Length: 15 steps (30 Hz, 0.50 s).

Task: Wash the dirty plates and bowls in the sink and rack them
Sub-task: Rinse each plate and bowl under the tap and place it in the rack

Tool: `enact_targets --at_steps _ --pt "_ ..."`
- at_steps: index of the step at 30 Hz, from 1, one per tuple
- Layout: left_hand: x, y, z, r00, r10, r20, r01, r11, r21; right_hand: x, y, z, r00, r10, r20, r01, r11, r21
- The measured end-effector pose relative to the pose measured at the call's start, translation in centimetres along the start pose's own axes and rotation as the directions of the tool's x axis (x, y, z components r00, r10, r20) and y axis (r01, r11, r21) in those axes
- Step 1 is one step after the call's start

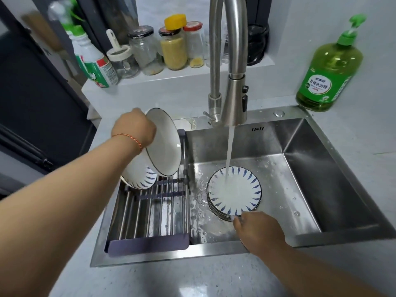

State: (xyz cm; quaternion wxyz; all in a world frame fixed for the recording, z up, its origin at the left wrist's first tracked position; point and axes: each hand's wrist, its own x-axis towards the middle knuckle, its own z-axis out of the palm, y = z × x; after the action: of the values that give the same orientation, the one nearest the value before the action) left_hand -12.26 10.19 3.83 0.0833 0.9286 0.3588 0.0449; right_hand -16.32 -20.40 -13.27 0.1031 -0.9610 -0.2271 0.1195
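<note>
Plates [234, 190] stacked under running faucet [233, 99], soaking. My right hand [260, 232] fingers pinched stack's near rim; left hand [135, 129] fingers gripped white plate [164, 142], tilting onto rack [150, 211] beside bowl [141, 179].

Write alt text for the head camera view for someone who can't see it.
The left hand sets a white plate upright on the rack while the right hand touches a plate stack under the running faucet.
</note>
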Motion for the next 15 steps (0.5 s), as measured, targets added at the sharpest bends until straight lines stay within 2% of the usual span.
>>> enact_targets --at_steps 5,10,15 --pt "1.6 -2.9 1.5 0.994 -0.068 0.08 0.058 0.99 0.132 0.1 0.0 0.2 1.0 -0.002 -0.031 0.001 1.0 -0.006" --pt "2.2 -4.9 3.6 0.987 -0.115 0.108 0.072 0.937 0.343 0.0 0.2 0.4 0.998 -0.001 -0.057 0.002 1.0 0.01" --pt "2.8 -6.4 5.3 0.986 -0.125 0.111 0.077 0.928 0.364 0.1 0.1 0.2 0.999 -0.008 -0.033 0.009 0.999 0.038"
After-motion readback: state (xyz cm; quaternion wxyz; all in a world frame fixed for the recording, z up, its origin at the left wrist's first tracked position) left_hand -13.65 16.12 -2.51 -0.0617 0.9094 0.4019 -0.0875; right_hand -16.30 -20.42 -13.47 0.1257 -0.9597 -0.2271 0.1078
